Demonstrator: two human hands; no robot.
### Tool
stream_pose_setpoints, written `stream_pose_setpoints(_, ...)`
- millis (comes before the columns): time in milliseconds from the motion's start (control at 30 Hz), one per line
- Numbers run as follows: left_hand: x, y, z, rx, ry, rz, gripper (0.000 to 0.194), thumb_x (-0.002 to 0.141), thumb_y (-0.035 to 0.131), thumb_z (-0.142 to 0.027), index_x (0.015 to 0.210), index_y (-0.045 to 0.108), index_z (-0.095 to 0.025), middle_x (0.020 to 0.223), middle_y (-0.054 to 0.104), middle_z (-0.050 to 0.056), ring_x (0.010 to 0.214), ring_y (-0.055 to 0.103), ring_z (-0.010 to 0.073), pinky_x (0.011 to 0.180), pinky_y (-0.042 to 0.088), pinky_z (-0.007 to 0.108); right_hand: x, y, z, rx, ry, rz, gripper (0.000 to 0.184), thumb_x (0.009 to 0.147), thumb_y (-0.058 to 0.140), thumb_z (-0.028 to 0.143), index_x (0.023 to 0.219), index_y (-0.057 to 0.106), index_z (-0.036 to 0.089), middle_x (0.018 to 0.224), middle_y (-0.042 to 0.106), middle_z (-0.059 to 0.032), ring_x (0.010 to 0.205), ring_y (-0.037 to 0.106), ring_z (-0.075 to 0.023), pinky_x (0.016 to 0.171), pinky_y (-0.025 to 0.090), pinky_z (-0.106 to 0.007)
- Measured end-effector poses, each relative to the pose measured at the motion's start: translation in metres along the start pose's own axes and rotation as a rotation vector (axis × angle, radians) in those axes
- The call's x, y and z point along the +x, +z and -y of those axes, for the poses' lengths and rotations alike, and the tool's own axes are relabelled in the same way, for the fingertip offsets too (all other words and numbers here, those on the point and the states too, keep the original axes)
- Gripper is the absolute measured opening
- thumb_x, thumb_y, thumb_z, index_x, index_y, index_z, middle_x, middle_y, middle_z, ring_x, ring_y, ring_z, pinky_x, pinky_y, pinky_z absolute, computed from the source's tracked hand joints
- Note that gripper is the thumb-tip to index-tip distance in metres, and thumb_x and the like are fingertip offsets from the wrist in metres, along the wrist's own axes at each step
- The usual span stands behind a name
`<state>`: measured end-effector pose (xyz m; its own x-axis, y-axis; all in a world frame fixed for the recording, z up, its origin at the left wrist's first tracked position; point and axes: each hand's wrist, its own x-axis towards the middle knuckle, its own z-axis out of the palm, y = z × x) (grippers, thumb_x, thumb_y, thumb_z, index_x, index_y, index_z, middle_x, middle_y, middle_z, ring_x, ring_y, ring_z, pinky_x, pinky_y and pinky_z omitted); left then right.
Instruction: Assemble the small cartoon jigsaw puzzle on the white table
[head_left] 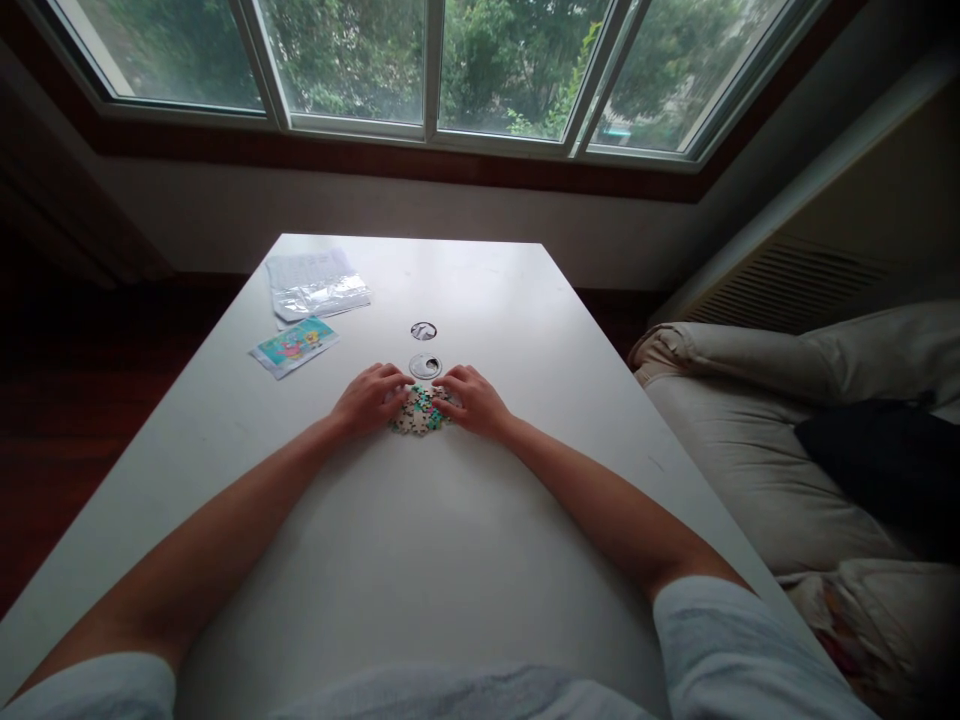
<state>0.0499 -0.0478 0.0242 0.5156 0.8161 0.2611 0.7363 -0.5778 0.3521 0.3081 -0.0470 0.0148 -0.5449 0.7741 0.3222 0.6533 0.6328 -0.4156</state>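
Note:
A small heap of jigsaw puzzle pieces (420, 412) lies on the white table (420, 540), some showing green print and others pale backs. My left hand (373, 398) rests at the heap's left edge with fingers curved and apart, touching the pieces. On the opposite edge, my right hand (474, 400) also has its fingers spread over the pieces. Neither hand visibly grips a piece, though the fingertips partly cover some. Just beyond the heap is a round metal lid (425, 366), and a smaller round disc (424, 331) sits farther back.
A colourful picture card (295, 346) lies at the left, below a clear plastic bag (319, 285) with paper. A beige sofa (720, 430) stands right of the table, with a dark cushion-like thing (885, 460) on it. Windows (517, 70) line the far wall.

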Motion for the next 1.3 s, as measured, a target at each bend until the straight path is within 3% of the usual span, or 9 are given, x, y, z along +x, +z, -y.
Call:
stream_pose_setpoints(267,-0.002,0.000,-0.007,0.043,0.086,0.053,0.042,0.093,0.061,-0.049,0.129,0.066,-0.029,0.113,0.064,0.007,0.103,0.058,0.0260,0.093,0.049,0.041,0.001,0.006,0.006,-0.067,-0.020,0.002,0.029,0.096,0.063,0.039,0.122,0.069,0.026,0.110,0.064,-0.0076,0.105,0.054,-0.0241,0.097,0.045,-0.038)
stream_pose_setpoints(467,-0.002,0.006,-0.008,0.016,0.070,0.039,0.033,0.094,0.059,-0.043,0.123,0.068,-0.029,0.104,0.065,0.005,0.100,0.059,0.0246,0.087,0.048,0.038,0.003,0.012,-0.003,0.003,-0.053,-0.071,0.015,0.097,0.063,0.032,0.107,0.073,0.025,0.099,0.066,-0.0058,0.097,0.056,-0.0213,0.087,0.046,-0.034)
stream_pose_setpoints(733,-0.001,0.011,-0.009,-0.046,0.055,0.013,0.024,0.095,0.059,-0.036,0.114,0.071,-0.029,0.095,0.068,0.003,0.092,0.061,0.0207,0.083,0.047,0.033,0.004,0.012,-0.006,0.090,-0.050,-0.126,0.013,0.098,0.062,0.026,0.099,0.075,0.024,0.094,0.069,-0.0048,0.092,0.058,-0.0193,0.084,0.046,-0.031)
stream_pose_setpoints(933,-0.001,0.012,-0.009,-0.077,0.032,-0.037,0.026,0.096,0.057,-0.031,0.117,0.072,-0.027,0.095,0.070,0.003,0.085,0.062,0.0180,0.080,0.047,0.030,0.007,0.013,-0.011,0.212,0.037,-0.202,0.017,0.097,0.059,0.021,0.101,0.076,0.024,0.095,0.071,-0.0046,0.094,0.062,-0.0186,0.086,0.047,-0.031)
stream_pose_setpoints(1167,0.001,0.010,-0.006,-0.123,-0.076,-0.131,0.031,0.095,0.055,-0.027,0.121,0.072,-0.028,0.096,0.074,0.001,0.075,0.063,0.0152,0.074,0.047,0.028,0.011,0.012,-0.018,0.279,0.222,-0.258,0.014,0.091,0.063,0.023,0.098,0.075,0.023,0.084,0.072,0.0000,0.074,0.061,-0.0147,0.074,0.047,-0.027)
stream_pose_setpoints(1300,0.001,0.010,-0.007,-0.151,-0.137,-0.138,0.034,0.094,0.056,-0.028,0.126,0.069,-0.030,0.093,0.075,-0.001,0.072,0.064,0.0151,0.070,0.047,0.027,0.013,0.012,-0.025,0.241,0.303,-0.262,0.017,0.089,0.064,0.022,0.102,0.074,0.024,0.079,0.070,0.0013,0.073,0.061,-0.0154,0.073,0.047,-0.028)
